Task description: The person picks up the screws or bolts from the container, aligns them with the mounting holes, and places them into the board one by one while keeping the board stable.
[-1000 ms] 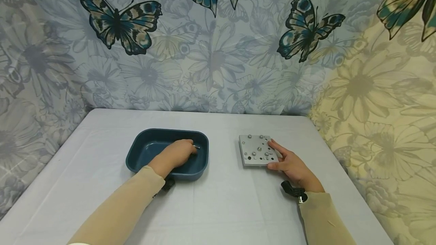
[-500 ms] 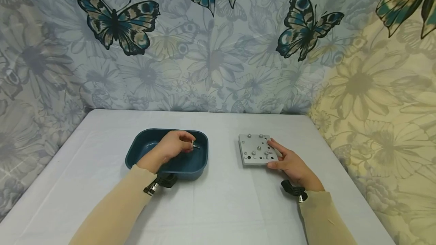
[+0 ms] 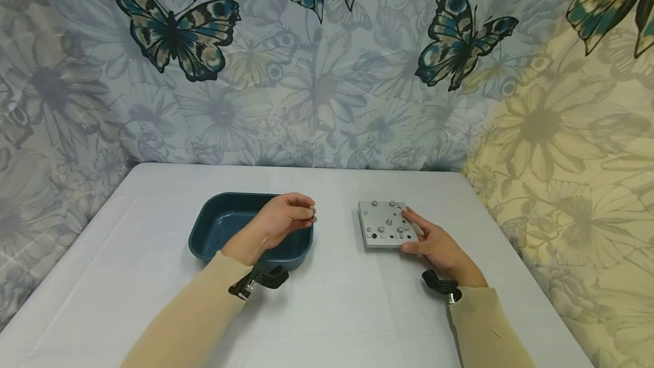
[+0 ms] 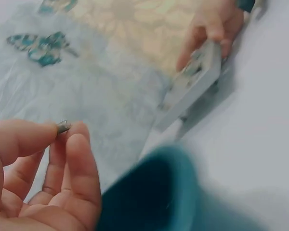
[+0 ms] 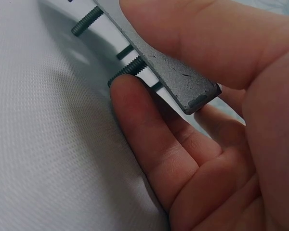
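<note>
Table (image 3: 337, 311): white cloth; butterfly curtain behind.
Count: one blue tray (image 3: 225, 226), one metal plate (image 3: 380, 234).
Hands: left hand (image 3: 278, 220) pinches a screw (image 3: 313, 209); right hand (image 3: 434, 246) grips the plate.

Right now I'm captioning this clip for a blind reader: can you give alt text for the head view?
A person's left hand pinches a small screw above a blue tray, while the right hand grips a grey metal plate studded with screws on a white table.

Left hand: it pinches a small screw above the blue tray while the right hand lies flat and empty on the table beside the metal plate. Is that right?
Not quite. The right hand is not empty or flat: it grips the edge of the metal plate, thumb on top and fingers underneath, as the right wrist view shows. The left hand does pinch a small screw above the blue tray.
</note>
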Motion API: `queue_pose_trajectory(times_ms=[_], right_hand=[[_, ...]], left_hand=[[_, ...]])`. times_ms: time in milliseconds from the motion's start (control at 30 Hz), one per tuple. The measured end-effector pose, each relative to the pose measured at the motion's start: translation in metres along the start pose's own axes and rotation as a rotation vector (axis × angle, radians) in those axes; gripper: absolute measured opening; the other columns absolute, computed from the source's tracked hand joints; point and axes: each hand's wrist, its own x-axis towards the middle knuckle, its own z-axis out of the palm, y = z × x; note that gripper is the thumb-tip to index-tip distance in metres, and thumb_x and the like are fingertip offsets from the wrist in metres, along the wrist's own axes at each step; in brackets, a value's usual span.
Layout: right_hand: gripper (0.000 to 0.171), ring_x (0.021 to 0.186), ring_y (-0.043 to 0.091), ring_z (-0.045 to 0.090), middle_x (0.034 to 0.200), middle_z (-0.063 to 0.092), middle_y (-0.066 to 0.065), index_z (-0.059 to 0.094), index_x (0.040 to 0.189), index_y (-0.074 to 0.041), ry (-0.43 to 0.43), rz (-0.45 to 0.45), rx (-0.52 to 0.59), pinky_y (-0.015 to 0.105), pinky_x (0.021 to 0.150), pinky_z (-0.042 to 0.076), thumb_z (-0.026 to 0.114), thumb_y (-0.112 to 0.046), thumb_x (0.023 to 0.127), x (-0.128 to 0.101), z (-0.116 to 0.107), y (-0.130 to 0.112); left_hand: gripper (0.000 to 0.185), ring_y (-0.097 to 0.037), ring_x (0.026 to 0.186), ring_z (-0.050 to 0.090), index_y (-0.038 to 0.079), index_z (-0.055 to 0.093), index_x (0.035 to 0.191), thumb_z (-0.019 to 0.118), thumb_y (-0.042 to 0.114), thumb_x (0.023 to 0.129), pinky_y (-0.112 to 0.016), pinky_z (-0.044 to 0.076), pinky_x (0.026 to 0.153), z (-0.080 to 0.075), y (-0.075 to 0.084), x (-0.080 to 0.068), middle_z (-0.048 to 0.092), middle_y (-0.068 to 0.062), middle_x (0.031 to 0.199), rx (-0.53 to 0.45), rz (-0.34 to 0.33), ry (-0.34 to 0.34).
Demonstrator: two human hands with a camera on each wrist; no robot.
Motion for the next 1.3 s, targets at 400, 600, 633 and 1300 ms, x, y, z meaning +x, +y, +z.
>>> queue_pose_trajectory(times_ms=[400,600,633,1300], right_hand=[[0.098,0.12,0.008,0.055,0.166,0.004,-0.004,0.027,0.158,-0.011,-0.011,0.013,0.068,0.023,0.088,0.051,0.085,-0.005,0.079,-0.001,-0.001,-0.002],[0.098,0.114,0.013,0.059,0.166,0.003,-0.004,0.028,0.159,-0.013,-0.012,0.02,0.075,0.026,0.082,0.054,0.085,-0.007,0.079,0.0,0.0,-0.001],[0.098,0.113,0.013,0.06,0.166,0.003,-0.005,0.027,0.159,-0.013,-0.015,0.021,0.075,0.026,0.081,0.054,0.085,-0.008,0.08,0.0,0.0,-0.001],[0.095,0.11,0.011,0.06,0.166,0.003,-0.001,0.027,0.158,-0.01,-0.022,-0.005,0.034,0.024,0.079,0.054,0.083,-0.01,0.082,0.002,-0.003,0.004]], left_hand=[[0.019,-0.027,0.077,0.066,0.001,0.072,0.112,0.07,0.003,0.092,-0.033,0.051,0.06,0.094,-0.029,0.034,0.069,-0.004,0.098,0.34,0.067,-0.03],[0.016,-0.008,0.068,0.061,0.012,0.077,0.107,0.073,0.01,0.091,-0.024,0.05,0.057,0.124,-0.039,0.05,0.067,0.009,0.093,0.647,0.154,-0.025],[0.015,-0.006,0.072,0.062,0.013,0.077,0.106,0.073,0.01,0.092,-0.023,0.051,0.06,0.127,-0.041,0.052,0.068,0.01,0.094,0.687,0.185,-0.028],[0.015,-0.002,0.102,0.061,0.016,0.078,0.107,0.07,0.013,0.095,-0.016,0.045,0.088,0.139,-0.059,0.073,0.069,0.008,0.109,1.112,0.464,-0.095]])
